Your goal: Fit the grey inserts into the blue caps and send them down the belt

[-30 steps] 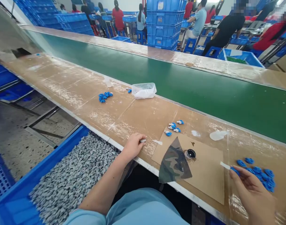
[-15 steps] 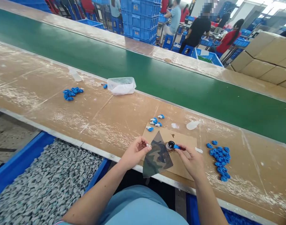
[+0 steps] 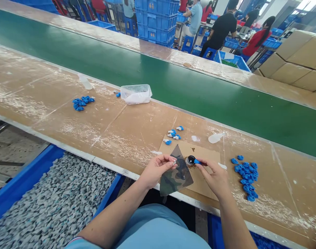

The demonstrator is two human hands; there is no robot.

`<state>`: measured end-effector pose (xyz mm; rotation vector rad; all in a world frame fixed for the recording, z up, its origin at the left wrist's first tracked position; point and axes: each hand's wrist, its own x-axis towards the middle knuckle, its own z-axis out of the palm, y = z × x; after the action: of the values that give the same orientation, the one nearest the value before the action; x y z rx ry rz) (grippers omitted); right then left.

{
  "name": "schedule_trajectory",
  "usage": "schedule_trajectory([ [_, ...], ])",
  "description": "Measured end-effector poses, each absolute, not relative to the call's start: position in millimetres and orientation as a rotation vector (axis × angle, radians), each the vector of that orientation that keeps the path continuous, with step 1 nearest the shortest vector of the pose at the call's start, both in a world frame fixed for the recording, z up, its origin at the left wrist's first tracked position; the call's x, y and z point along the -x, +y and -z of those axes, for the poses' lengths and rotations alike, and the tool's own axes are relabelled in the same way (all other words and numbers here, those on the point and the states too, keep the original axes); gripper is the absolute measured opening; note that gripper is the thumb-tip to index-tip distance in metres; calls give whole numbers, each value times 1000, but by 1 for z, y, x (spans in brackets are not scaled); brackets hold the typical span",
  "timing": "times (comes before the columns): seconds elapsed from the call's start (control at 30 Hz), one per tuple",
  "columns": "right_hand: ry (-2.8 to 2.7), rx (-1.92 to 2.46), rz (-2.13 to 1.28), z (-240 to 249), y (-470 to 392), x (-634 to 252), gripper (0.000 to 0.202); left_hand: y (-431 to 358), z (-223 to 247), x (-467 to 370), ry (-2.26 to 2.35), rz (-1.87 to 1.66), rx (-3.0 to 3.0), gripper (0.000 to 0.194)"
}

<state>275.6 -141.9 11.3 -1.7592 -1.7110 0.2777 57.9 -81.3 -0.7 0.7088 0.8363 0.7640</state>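
Between the fingertips of my left hand (image 3: 159, 168) is a small grey-white plastic part (image 3: 174, 162), held above a camouflage cloth (image 3: 173, 178). My right hand (image 3: 212, 173) pinches a small blue plastic part (image 3: 197, 161) at the rim of a little jar of dark liquid (image 3: 190, 160). Cloth and jar rest on a cardboard sheet (image 3: 210, 152). Beyond them lie several joined blue-and-white pieces (image 3: 171, 134). To the right of my right hand is a pile of blue parts (image 3: 247, 176).
A green conveyor belt (image 3: 158, 77) runs behind the worktable. On the table are a clear plastic box (image 3: 136, 95), a white squeeze bottle (image 3: 215, 138) and another blue pile (image 3: 81, 102). A blue crate (image 3: 51, 152) of grey parts stands at lower left. People sit beyond the belt.
My left hand has moved right, over the cloth and closer to the jar, with the grey-white part. My right hand keeps the blue part at the jar's rim. The view has shifted slightly.
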Motion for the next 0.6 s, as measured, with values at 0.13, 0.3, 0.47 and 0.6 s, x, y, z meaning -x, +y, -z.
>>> schedule_trajectory([
  [0.13, -1627, 1758, -288, -14, -147, -274, 22, -84, 5, -65, 821, -778, -649, 40],
  [0.3, -1544, 1703, -427, -19, -155, -262, 19, -89, 6, -70, 828, -731, -635, 41],
  [0.47, -1585, 1585, -509, -20, -157, -244, 16, -95, 6, -75, 790, -663, -700, 44],
  [0.6, -1639, 1532, -528, -22, -155, -239, 14, -99, 7, -77, 775, -639, -834, 40],
])
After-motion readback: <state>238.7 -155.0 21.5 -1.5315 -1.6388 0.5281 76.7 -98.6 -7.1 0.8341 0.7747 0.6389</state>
